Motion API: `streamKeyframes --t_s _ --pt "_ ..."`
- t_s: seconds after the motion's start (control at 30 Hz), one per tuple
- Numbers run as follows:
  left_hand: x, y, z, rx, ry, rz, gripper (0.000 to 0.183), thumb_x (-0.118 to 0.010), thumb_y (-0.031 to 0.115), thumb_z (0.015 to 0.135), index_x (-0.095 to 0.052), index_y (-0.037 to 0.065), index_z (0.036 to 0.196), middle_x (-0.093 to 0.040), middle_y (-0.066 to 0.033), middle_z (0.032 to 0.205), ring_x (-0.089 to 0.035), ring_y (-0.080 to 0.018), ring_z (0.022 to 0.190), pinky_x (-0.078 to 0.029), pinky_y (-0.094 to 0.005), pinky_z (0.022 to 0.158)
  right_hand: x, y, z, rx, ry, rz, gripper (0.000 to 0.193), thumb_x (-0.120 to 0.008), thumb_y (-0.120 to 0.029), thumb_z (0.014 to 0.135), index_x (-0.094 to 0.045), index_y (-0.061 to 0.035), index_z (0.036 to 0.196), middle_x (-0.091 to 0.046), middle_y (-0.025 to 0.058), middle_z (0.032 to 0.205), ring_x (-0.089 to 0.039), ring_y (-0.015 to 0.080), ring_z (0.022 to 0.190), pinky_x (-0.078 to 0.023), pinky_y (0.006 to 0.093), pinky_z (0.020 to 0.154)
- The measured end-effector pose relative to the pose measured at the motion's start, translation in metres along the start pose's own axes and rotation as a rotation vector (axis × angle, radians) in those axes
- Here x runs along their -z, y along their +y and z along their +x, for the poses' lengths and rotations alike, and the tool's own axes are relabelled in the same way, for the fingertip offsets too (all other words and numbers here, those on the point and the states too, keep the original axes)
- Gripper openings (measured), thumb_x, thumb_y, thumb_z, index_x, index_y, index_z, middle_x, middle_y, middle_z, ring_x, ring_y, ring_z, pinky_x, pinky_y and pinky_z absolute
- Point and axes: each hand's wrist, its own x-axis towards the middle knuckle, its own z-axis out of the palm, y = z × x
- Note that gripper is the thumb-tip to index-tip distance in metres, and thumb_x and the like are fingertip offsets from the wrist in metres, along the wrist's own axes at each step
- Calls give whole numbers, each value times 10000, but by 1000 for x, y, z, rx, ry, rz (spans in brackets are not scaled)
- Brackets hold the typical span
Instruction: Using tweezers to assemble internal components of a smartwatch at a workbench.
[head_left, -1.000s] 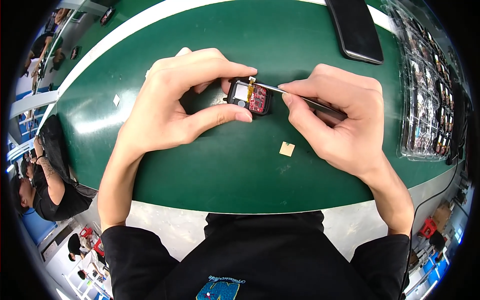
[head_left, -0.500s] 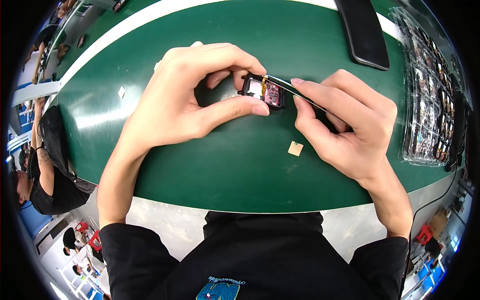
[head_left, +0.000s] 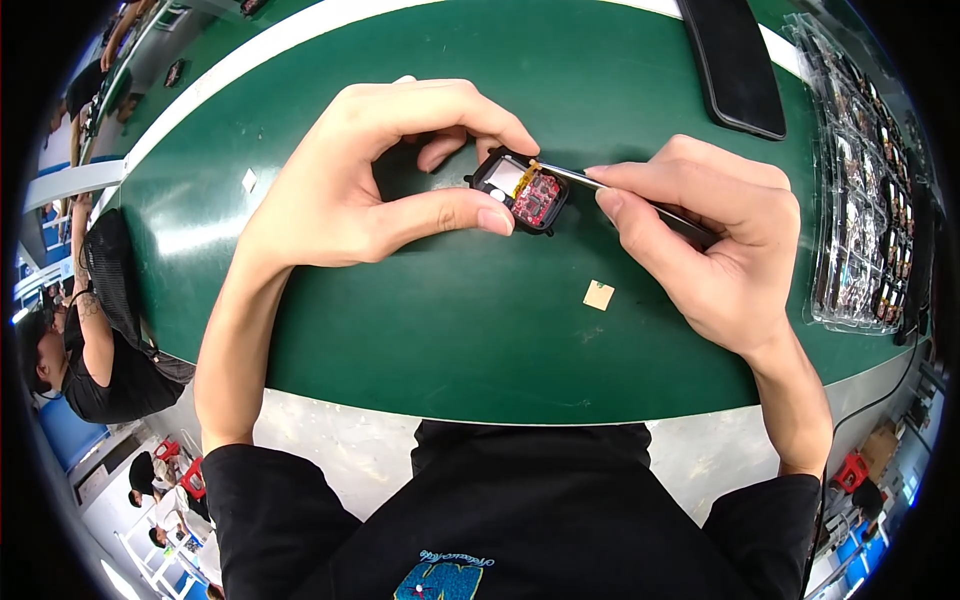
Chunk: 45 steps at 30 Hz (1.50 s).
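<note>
Head view: at 10 o'clock, the left hand (head_left: pixel 335 185) has its grip clamped on a little black case (head_left: pixel 520 195) near 12. A yellow strip (head_left: pixel 526 176) in it could rip if the thin metal tool (head_left: pixel 572 174) slips or the case twists. At 2 o'clock, the right hand (head_left: pixel 735 255) has its grip pinched on the tool.

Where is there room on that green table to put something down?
Bare patches: green table between left forearm and tan square; also beyond the left hand, left of the black slab. Crowded: far right, with clear trays, and around the held device.
</note>
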Motion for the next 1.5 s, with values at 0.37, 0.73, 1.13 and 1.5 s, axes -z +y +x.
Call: streamKeyframes --t_s 0.37,0.73,1.13,1.5 --pt "-2 3 1 -16 -10 105 533 -999 219 743 -816 39 1210 -740 -45 969 -492 -146 741 -403 -304 714 -2 3 -2 -11 -19 -3 173 -816 56 866 -863 25 1030 -630 33 667 -502 80 553 -314 277 515" --pt "-2 6 1 -27 -27 197 518 -972 341 782 -829 57 1190 -774 -40 1001 -549 -156 754 -389 -314 715 -4 3 -2 8 -16 -14 197 -807 82 850 -864 23 1029 -644 32 673 -497 76 538 -311 276 501" --pt "-1 4 2 -58 -27 200 509 -963 388 794 -832 72 1171 -762 -41 972 -566 -166 746 -380 -317 709 -3 1 -2 4 -18 -48 204 -810 91 840 -863 23 1025 -633 28 668 -482 66 526 -302 272 496" --pt "-1 5 1 -48 -36 214 516 -963 389 795 -830 73 1180 -765 -42 987 -558 -161 747 -384 -315 713 -4 1 -1 30 -14 -49 202 -809 88 844 -864 22 1026 -633 29 661 -487 68 522 -307 271 491"
